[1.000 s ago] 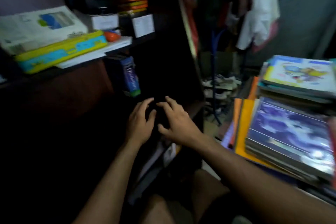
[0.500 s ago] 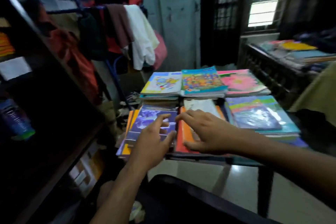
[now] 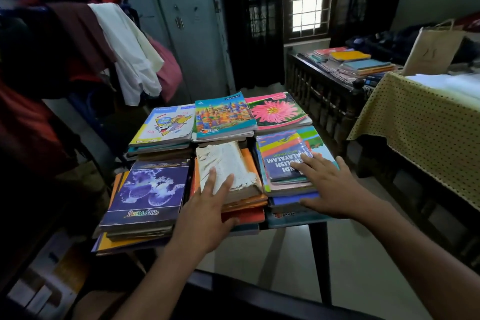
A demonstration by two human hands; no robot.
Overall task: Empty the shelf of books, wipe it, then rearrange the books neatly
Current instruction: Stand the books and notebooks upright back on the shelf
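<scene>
Both hands have come forward from the near edge of the book stacks and now lie flat on top of them.

Under both palms, a small dark table (image 3: pixel 317 239) carries six stacks of books. Left hand (image 3: pixel 205 212) rests with straight fingers on a worn, coverless cream book (image 3: pixel 226 163); just left of it lies a purple-covered book (image 3: pixel 150 191). Right hand (image 3: pixel 328 184), fingers spread, presses on a dark blue dictionary (image 3: pixel 281 162). Beyond the fingertips sit a cartoon-cover notebook (image 3: pixel 165 125), a colourful city-cover notebook (image 3: pixel 223 115) and a pink flower notebook (image 3: pixel 276 110).
</scene>
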